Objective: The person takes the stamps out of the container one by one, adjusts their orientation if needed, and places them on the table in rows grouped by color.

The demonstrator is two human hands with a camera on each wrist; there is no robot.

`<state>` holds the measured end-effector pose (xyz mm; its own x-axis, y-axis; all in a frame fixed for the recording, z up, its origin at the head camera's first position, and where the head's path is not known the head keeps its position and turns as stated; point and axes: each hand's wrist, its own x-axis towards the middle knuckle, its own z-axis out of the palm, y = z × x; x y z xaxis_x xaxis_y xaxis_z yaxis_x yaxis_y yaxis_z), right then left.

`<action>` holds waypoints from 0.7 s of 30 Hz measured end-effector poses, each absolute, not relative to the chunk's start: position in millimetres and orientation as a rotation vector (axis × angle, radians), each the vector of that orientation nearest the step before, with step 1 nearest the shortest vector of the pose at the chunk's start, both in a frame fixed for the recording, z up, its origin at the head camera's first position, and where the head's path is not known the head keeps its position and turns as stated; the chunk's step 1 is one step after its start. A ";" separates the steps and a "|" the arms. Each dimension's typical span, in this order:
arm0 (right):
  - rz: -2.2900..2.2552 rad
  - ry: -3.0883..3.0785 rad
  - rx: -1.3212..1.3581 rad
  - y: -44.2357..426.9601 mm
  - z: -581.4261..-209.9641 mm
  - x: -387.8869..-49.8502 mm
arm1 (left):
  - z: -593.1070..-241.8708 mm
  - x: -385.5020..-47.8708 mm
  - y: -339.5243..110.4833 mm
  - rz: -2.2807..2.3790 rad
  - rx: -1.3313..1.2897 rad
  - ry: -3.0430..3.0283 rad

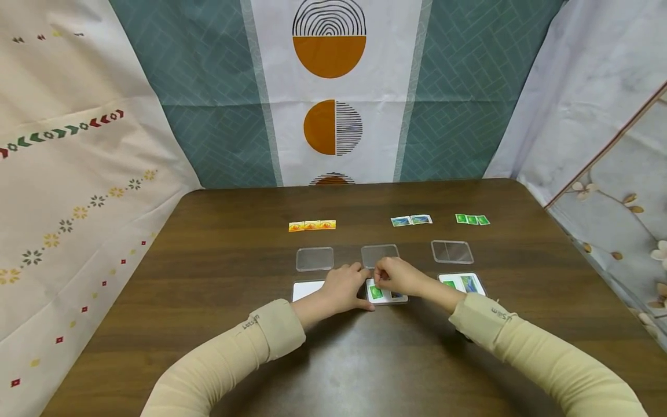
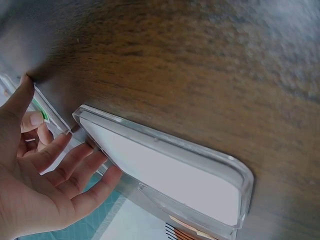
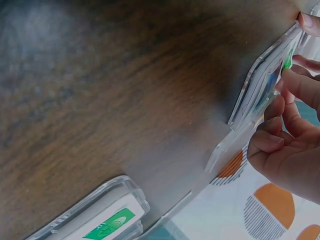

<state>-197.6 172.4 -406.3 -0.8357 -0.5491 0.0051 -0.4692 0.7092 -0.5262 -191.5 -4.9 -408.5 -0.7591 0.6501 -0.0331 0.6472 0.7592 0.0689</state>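
Counter [image 1: 224,260], dark brown wood grain; clear plastic case with white card [image 1: 386,297] sits about mid-counter, between left and right edges. Left hand [image 1: 344,288]: fingers spread, thumb and fingertip touching that case at its left end. Right hand [image 1: 398,276]: above same case, fingers curled, fingertip at small green rectangular sticker [image 1: 376,292] on the card; cannot tell if pinching it or just pressing. Partly hidden dark sticker [image 1: 397,295] on same card. Blank white card in clear case [image 1: 307,289] toward left edge; stickered white card in clear case [image 1: 458,282] toward right edge. Behind: row of three flat clear plastic rectangles [image 1: 315,259]. Nearer far edge: three orange-yellow stickers [image 1: 312,225], two blue stickers [image 1: 411,220], three green stickers [image 1: 472,219] toward far right corner.
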 end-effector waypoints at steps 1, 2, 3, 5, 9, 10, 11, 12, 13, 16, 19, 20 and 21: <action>-0.782 2.764 -0.835 173.1 -406.0 -197.5 | -408.3 -191.4 -4.5 0.084 1.069 2.896; -0.778 2.764 -0.844 173.6 -405.6 -197.3 | -408.1 -191.4 -4.3 0.084 1.070 2.898; -0.772 2.763 -0.857 173.9 -405.4 -197.3 | -408.0 -191.4 -4.1 0.085 1.069 2.897; -0.762 2.765 -0.886 174.7 -404.5 -197.1 | -407.5 -191.6 -4.0 0.085 1.068 2.898; -0.763 2.761 -0.936 174.8 -404.7 -196.1 | -408.4 -190.4 -5.0 0.092 1.070 2.902; -0.766 2.760 -0.942 174.9 -404.4 -195.8 | -408.7 -190.3 -5.2 0.091 1.073 2.905; -0.769 2.758 -0.944 174.9 -403.9 -195.7 | -409.0 -190.3 -5.4 0.093 1.075 2.908; -0.773 2.754 -0.945 175.0 -403.1 -195.6 | -409.0 -190.4 -5.5 0.093 1.077 2.912; -0.774 2.751 -0.946 175.2 -402.2 -195.4 | -409.0 -190.6 -5.6 0.092 1.079 2.916; -0.767 2.734 -0.947 175.8 -399.2 -194.7 | -408.8 -190.8 -5.6 0.093 1.084 2.916; -0.750 2.719 -0.940 176.5 -397.0 -194.2 | -408.3 -190.5 -5.5 0.102 1.089 2.910; -0.747 2.714 -0.937 176.7 -396.6 -194.1 | -408.2 -190.4 -5.5 0.104 1.089 2.909; -0.744 2.710 -0.932 177.0 -396.3 -194.0 | -407.9 -190.4 -5.5 0.105 1.089 2.910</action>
<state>-194.0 177.0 -396.3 -0.7871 -0.6167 -0.0077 -0.5264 0.6783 -0.5127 -190.4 -5.5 -407.9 -0.7542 0.6566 -0.0070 0.6544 0.7524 0.0749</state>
